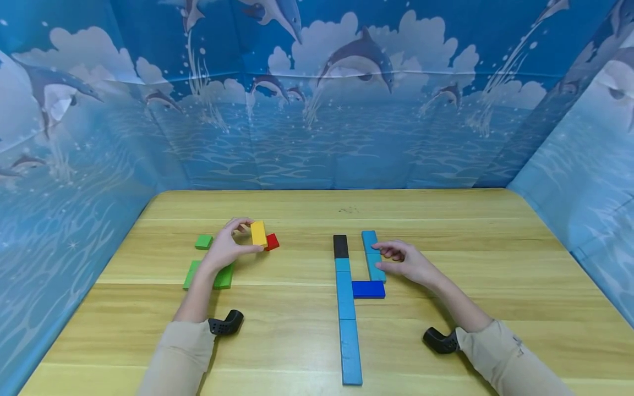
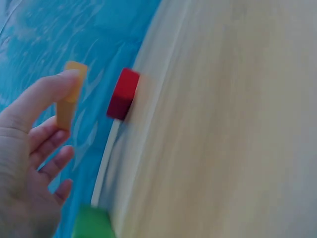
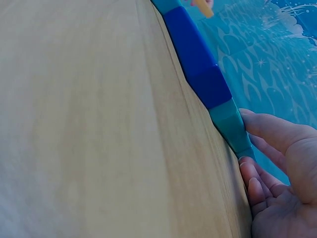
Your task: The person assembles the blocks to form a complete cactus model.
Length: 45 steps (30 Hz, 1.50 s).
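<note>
My left hand (image 1: 224,250) pinches a yellow block (image 1: 258,233) between thumb and fingers, holding it up beside a small red block (image 1: 272,241). The left wrist view shows the thumb on the yellow block (image 2: 69,96), with the red block (image 2: 124,93) to its right. At two light blue blocks (image 1: 370,242) joined end to end, my right hand (image 1: 408,265) has its thumb and index fingertips over them, the other fingers loosely bent. The right wrist view has the thumb right by the light blue block (image 3: 230,124); whether it presses is unclear.
A dark blue block (image 1: 369,290) links the light blue pair to a long row of light blue blocks (image 1: 346,297) topped by a black block (image 1: 340,246). Several green blocks (image 1: 203,242) lie around the left forearm, partly covered. Dolphin-print cloth (image 1: 317,143) surrounds the wooden table (image 1: 277,341).
</note>
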Tool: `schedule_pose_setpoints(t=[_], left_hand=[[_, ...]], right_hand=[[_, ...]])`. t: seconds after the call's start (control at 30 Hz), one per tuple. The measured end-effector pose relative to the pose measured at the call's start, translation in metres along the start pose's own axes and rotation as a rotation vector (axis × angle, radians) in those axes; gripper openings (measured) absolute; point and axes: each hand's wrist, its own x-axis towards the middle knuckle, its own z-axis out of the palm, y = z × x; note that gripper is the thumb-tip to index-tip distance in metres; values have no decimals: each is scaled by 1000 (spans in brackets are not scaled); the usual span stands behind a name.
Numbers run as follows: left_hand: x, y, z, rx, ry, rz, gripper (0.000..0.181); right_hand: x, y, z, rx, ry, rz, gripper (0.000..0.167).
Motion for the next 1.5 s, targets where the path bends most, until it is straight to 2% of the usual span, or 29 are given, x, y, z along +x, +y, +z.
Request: schedule_pose_setpoints(t=[0.13, 0.4, 0.67, 0.83, 1.07, 1.27, 1.5], left_hand=[[15, 16, 13, -23, 18, 26, 64], [46, 36, 49, -72, 39, 62, 65], [66, 55, 85, 10, 59, 82, 66], [77, 61, 104, 38, 44, 80, 68], [91, 59, 120, 7, 14, 64, 69], [96, 60, 129, -15, -9, 69, 69], [98, 60, 135, 47, -31, 71, 69]], right_hand=[[-1, -1, -1, 5, 0, 2, 43], [0, 0, 0, 1, -2, 8, 44], [1, -1, 1, 4, -1, 5, 44], [0, -2, 1, 8, 1, 0, 43], [-1, -4, 1, 2, 5, -9, 43], [-1, -4, 1, 4, 4, -5, 43], [-1, -3, 0, 2, 8, -3, 43]])
